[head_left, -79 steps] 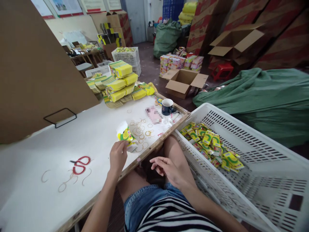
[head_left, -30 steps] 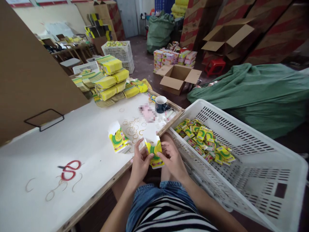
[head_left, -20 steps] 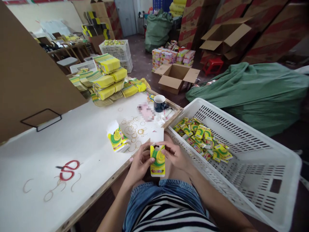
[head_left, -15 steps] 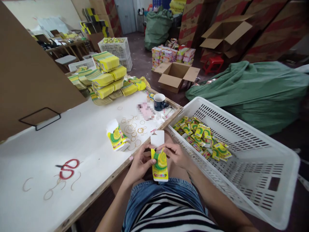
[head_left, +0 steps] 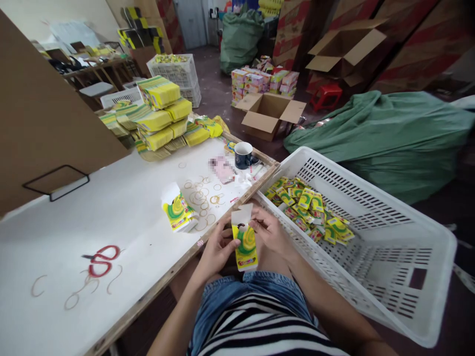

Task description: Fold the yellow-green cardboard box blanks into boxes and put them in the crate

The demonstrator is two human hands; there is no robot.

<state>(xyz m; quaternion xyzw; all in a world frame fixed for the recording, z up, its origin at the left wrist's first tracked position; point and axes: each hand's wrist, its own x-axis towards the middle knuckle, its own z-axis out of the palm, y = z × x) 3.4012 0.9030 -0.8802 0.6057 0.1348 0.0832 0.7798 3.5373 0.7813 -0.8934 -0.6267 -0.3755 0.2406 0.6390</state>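
Note:
A small yellow and green cardboard box point(head_left: 245, 249) is held upright above my lap, its white top flap raised. My left hand point(head_left: 219, 245) grips it along the left side, thumb across the front. At the upper right edge, the fingers of my right hand point(head_left: 270, 228) are closed on the box near its opening. Whether anything is inside the box cannot be made out. On the table to the left lies a short stack of similar flattened boxes point(head_left: 178, 210). To my right, a white plastic crate point(head_left: 393, 237) holds many small yellow-green packets point(head_left: 311, 207).
Red-handled scissors point(head_left: 100, 261) and loose rubber bands point(head_left: 202, 200) lie on the white table point(head_left: 141, 282). A dark mug point(head_left: 243, 157) stands near its far corner. Bundled yellow cartons point(head_left: 159, 116) are piled at the back. An open cardboard box point(head_left: 265, 116) sits on the floor.
The box has tilted slightly and its flap leans differently. My right hand has shifted from over the opening to the box's right edge. My left hand keeps its hold.

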